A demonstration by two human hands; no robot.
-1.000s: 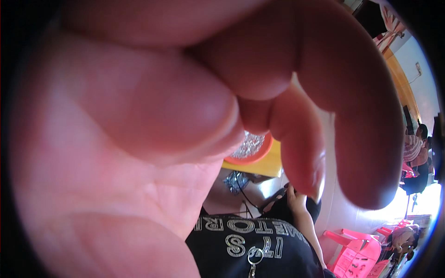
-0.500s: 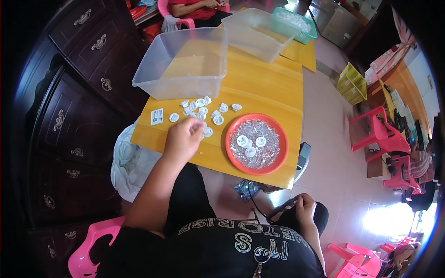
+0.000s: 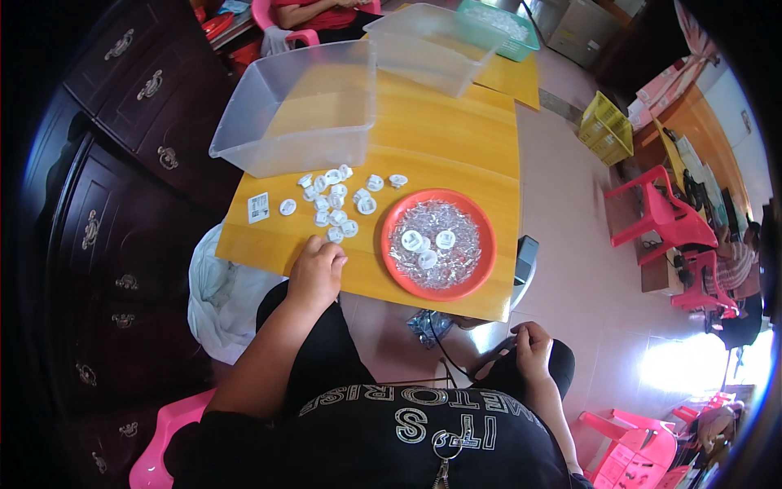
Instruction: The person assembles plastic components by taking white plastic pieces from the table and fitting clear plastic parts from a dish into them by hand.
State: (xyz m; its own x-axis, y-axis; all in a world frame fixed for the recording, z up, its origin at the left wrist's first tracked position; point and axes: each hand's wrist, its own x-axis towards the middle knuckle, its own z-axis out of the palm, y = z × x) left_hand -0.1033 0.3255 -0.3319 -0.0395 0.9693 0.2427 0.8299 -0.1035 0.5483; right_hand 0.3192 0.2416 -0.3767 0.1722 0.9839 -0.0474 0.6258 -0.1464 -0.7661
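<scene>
My left hand (image 3: pixel 316 269) rests knuckles-up on the near edge of the yellow wooden table (image 3: pixel 456 147), fingers curled, just touching the closest of several small white caps (image 3: pixel 334 200) scattered there. Whatever is inside the fist is hidden. To its right sits a round red plate (image 3: pixel 388 244) holding clear little pieces and three white caps. My right hand (image 3: pixel 531 342) is down on my lap, fingers pinched on a thin black cable (image 3: pixel 456 359). A small white label card (image 3: pixel 258 207) lies left of the caps.
A large clear plastic bin (image 3: pixel 293 114) stands behind the caps, with a second clear bin (image 3: pixel 432 37) and a green basket (image 3: pixel 505 20) farther back. Dark wooden cabinets (image 3: pixel 122 163) line the left. Red chairs (image 3: pixel 664 216) and a yellow crate (image 3: pixel 607 126) stand right. Another person's arm (image 3: pixel 318 12) shows at the far end.
A hand that covered the lens one second ago is gone. Since half a second ago my left hand has drawn back from the caps toward the table's near edge.
</scene>
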